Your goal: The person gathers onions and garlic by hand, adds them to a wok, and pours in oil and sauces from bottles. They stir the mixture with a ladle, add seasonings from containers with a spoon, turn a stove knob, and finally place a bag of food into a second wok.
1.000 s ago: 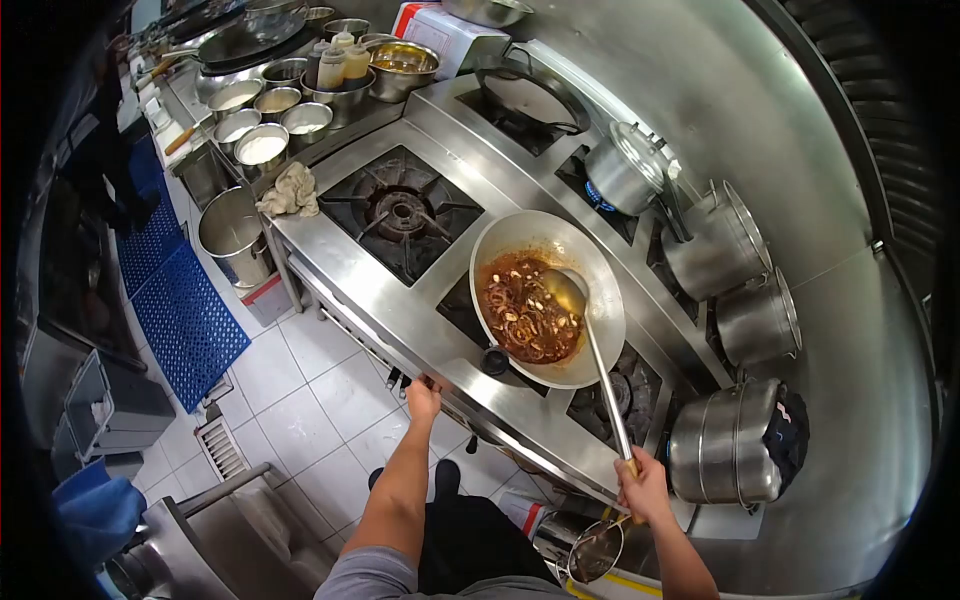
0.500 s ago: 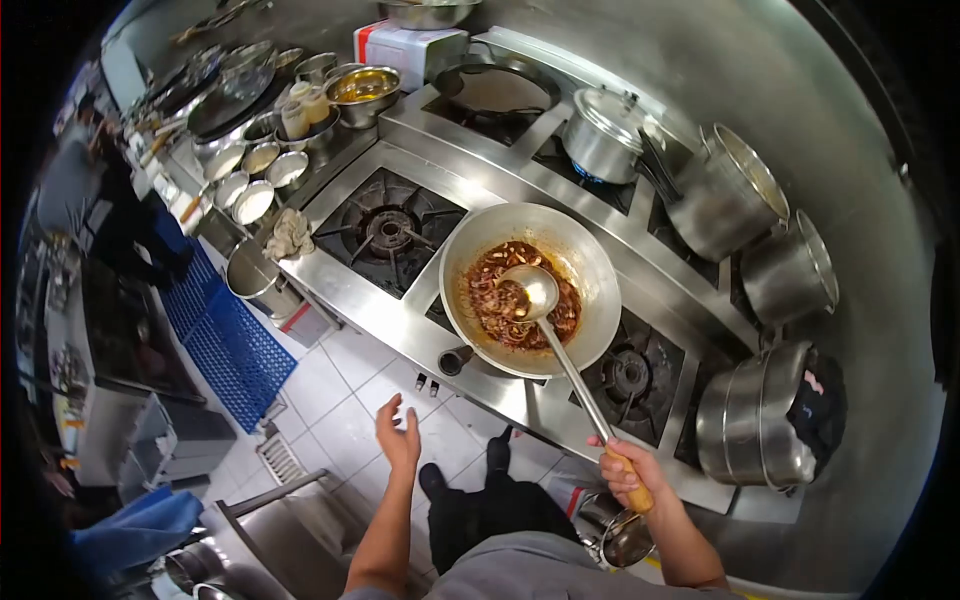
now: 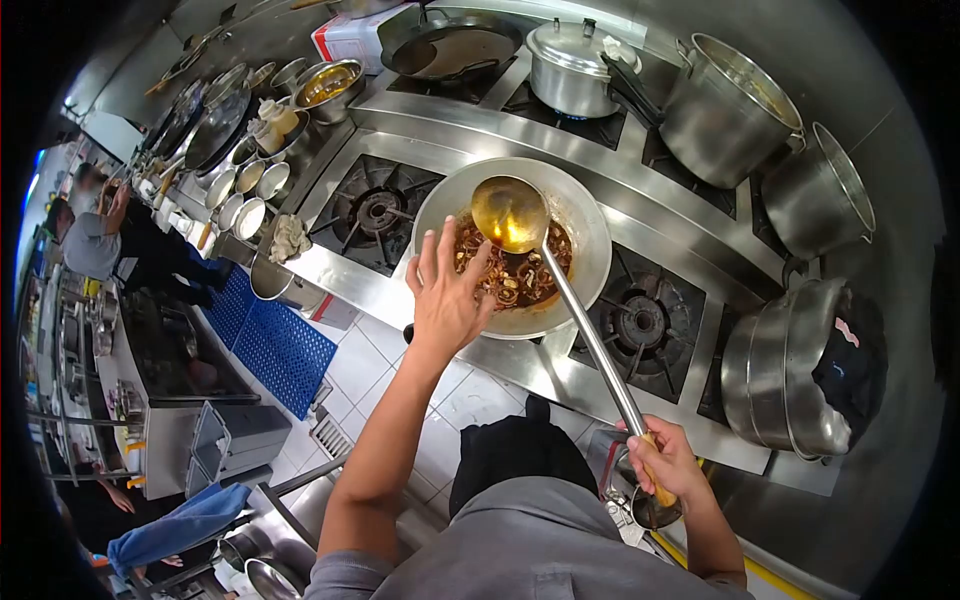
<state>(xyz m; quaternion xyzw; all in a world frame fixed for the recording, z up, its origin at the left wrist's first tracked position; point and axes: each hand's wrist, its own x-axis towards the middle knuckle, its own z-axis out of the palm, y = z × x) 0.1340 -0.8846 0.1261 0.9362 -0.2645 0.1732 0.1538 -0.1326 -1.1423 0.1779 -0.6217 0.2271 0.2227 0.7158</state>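
Note:
My right hand [image 3: 665,462] is closed around the wooden grip of a long metal ladle [image 3: 597,340]. The ladle's bowl, with an amber shine inside, is over the far half of a wide pale metal pan [image 3: 592,215]. Dark, saucy food pieces [image 3: 525,285], some curled, cover the pan's bottom. Fingers spread, my left hand [image 3: 447,297] reaches over the pan's near left side, its fingertips beside the ladle bowl in this view. It holds nothing and hides part of the rim.
Burners [image 3: 378,210] flank the pan. Behind stand a lidded pot [image 3: 570,75], a black wok [image 3: 450,50] and tall pots [image 3: 725,120]. Small metal bowls and squeeze bottles [image 3: 270,125] line the left side. A crumpled cloth [image 3: 290,238] lies on the stove edge. Another person [image 3: 95,240] stands far left.
My left hand has moved from beside the stove up over the pan. The ladle bowl has lifted from the food and shifted toward the pan's far side. The camera view has shifted.

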